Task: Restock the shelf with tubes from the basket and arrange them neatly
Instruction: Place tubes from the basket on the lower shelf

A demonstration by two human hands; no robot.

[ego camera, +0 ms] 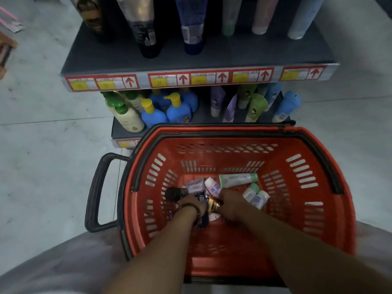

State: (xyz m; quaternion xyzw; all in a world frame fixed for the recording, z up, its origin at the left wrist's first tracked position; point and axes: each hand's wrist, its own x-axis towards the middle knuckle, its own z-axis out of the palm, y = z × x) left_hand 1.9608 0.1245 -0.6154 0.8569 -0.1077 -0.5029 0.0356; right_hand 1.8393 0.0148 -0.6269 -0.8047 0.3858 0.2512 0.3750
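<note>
- Floor [42,145]: pale grey tiles with thin joint lines, showing on both sides.
- Cream bottles [127,117]: green pump tops, standing at the left end of the low row.
- Blue bottles [178,112]: yellow pump tops, grouped just beside the cream ones, to their right.
- Price labels [163,80]: yellow and white tags in red frames, each set ending in a red upward arrow, in one row.
- Pink strip [8,14]: lies on the floor at the top left, near a grey scrap [16,27].
- Brown wooden object [5,52]: cut off by the left edge.
- Pale clothing [53,268]: blurred, filling the bottom corners.

2 bare forearms [169,240]; dark bracelets [189,207] on the left wrist; pale grey garment [63,264].
</note>
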